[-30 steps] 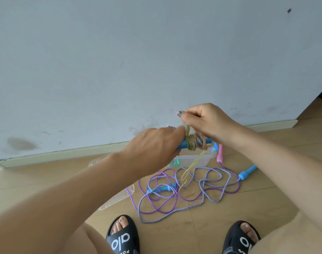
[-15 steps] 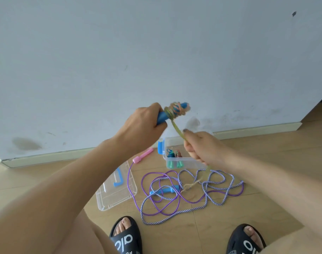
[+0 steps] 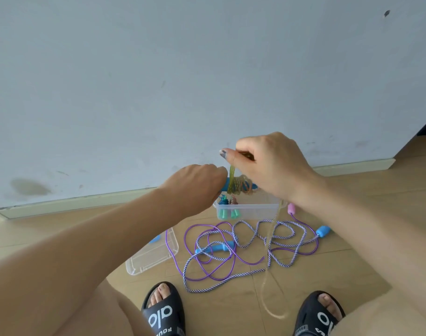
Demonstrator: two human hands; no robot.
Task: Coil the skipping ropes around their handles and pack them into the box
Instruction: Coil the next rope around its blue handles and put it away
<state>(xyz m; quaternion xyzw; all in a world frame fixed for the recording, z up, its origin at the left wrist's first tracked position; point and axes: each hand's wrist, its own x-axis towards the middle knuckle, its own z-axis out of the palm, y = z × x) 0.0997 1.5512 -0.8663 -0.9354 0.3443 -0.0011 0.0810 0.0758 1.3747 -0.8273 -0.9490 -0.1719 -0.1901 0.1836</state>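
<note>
My left hand point(image 3: 195, 187) grips a blue handle point(image 3: 227, 184) held level in the air, with yellow-green rope coils point(image 3: 241, 185) wound round it. My right hand point(image 3: 267, 163) is above the coils and pinches the translucent yellow-green rope point(image 3: 232, 172); its loose tail point(image 3: 270, 238) hangs down to the floor. Below stands the clear box point(image 3: 250, 210) with a coiled rope with green handles inside. On the floor lie a tangled purple-and-white braided rope point(image 3: 243, 246) with blue handles point(image 3: 324, 231) and a thin purple rope point(image 3: 207, 263) with a pink handle point(image 3: 291, 209).
The box's clear lid point(image 3: 153, 255) lies on the wooden floor at the left of the ropes. A grey wall with a skirting board point(image 3: 85, 200) runs just behind the box. My feet in black slippers point(image 3: 163, 311) are at the bottom edge.
My right hand has risen from below the handle to above it, carrying the rope over the coils. My left hand has lowered the handle from tilted up to level.
</note>
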